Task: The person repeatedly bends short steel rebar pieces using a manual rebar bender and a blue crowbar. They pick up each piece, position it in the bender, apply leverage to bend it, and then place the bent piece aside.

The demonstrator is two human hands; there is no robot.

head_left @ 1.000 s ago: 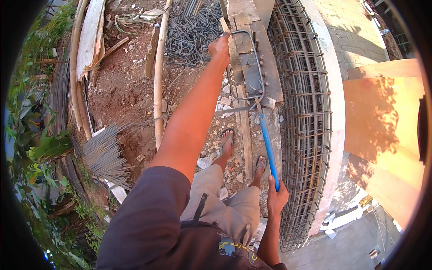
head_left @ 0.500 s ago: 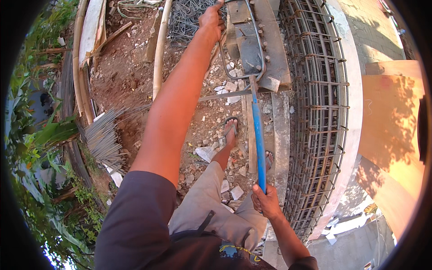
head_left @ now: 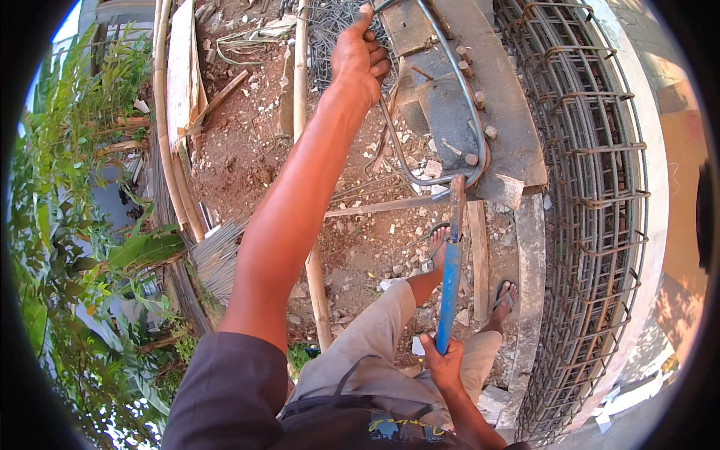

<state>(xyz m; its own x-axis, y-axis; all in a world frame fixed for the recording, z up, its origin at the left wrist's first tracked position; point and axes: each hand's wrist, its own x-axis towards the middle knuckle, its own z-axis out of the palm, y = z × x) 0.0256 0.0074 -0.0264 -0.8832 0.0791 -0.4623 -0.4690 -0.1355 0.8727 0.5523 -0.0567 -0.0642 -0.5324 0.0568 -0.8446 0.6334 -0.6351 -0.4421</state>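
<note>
My left hand is closed around the left side of a steel bar bent into a long loop, a rebar stirrup. The stirrup lies partly over a dark wooden board with metal pegs. At its near end, the rounded corner sits by a peg. My right hand grips the lower end of a blue-handled bending bar. The bar's rusty steel head touches or nearly touches the stirrup's near corner; its exact hold on the rod is hard to make out.
A long rebar cage runs along the right beside a pale ledge. A pile of bent stirrups lies beyond my left hand. Bamboo poles, a bundle of straight rods and rubble surround my sandalled feet.
The blue bending bar has swung so its handle end slants left of its head instead of right. My right hand has moved with it. My left hand stays on the stirrup; the view has shifted.
</note>
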